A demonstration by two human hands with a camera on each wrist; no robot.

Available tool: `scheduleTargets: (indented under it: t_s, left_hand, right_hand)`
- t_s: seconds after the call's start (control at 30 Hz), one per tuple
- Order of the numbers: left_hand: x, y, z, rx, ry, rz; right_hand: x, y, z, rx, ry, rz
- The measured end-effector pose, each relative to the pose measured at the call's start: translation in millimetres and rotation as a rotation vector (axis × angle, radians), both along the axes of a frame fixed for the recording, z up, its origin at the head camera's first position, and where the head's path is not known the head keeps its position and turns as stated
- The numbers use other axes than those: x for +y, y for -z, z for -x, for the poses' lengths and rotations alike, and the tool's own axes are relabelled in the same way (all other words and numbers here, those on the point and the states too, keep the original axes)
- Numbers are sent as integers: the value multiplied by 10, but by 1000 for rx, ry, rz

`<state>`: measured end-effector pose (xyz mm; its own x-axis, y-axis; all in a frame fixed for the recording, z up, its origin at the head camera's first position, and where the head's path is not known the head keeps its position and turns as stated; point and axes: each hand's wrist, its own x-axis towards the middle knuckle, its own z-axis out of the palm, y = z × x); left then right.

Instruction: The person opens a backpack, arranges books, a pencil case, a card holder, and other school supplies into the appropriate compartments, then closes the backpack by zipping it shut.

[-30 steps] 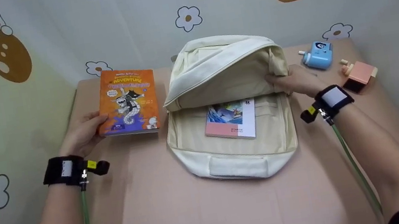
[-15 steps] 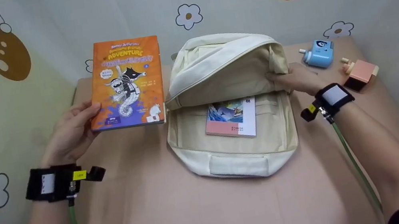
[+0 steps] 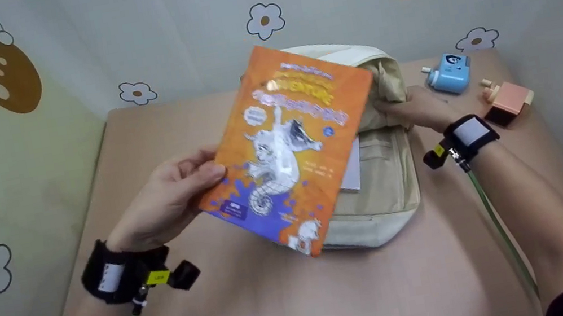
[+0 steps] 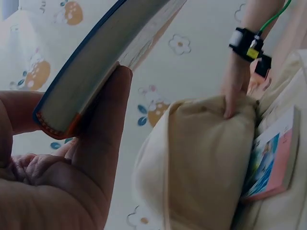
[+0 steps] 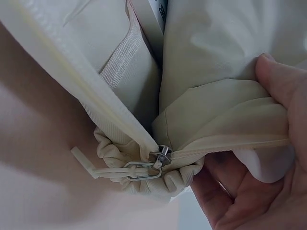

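Note:
My left hand [image 3: 173, 196] grips an orange book [image 3: 286, 151] by its lower left corner, thumb on the cover. The book is held up tilted in front of the cream backpack [image 3: 391, 197], covering much of it in the head view. In the left wrist view the book's thick page block [image 4: 91, 72] lies between thumb and fingers. My right hand [image 3: 419, 109] pinches the edge of the backpack's lifted flap [image 5: 220, 110], its thumb on the inner side. A thinner book with a pink and blue cover [image 4: 271, 165] lies inside the backpack.
A blue pencil sharpener [image 3: 449, 74] and a pink one [image 3: 509, 102] stand on the table [image 3: 283, 306] to the right of the backpack. A metal zipper pull [image 5: 160, 155] hangs at the bag's opening. Behind the table is a patterned curtain [image 3: 191, 30].
My left hand has lifted the orange book off the table, carried it right and tilted it in front of the backpack. My right hand keeps its hold on the flap.

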<state>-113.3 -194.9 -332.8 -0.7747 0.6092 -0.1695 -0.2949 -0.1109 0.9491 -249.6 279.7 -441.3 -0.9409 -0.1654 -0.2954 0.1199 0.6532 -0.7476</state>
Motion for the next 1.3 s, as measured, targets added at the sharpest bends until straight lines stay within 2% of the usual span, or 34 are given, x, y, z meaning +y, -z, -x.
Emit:
scheduleTargets:
  t_s: [0.1,0.23,0.43,0.57,0.83,1.1,1.3]
  left_hand:
    - [229,163,-45,-56,83,-5]
    - [483,451,-47,-144,131,18]
    - [621,830,11,-285,126,53]
    - [630,986,46,-375,83,39]
    - [666,1138,108,-437,39,17]
    - [765,1110,238,-461,-50,30]
    - [888,1101,396,-475,-132,25]
  right_hand:
    - [-17,11,4,3,3,11]
    - [-43,34,14,-7,11,15]
    - [-53,56,33,-16,-4,25]
    - [-47,43,40,-12,-11,13]
    - [-14,41,7,-9,9,37]
    - [-19,-9,-36,35,-2,59]
    - [-24,-76,-78,88,-2,73]
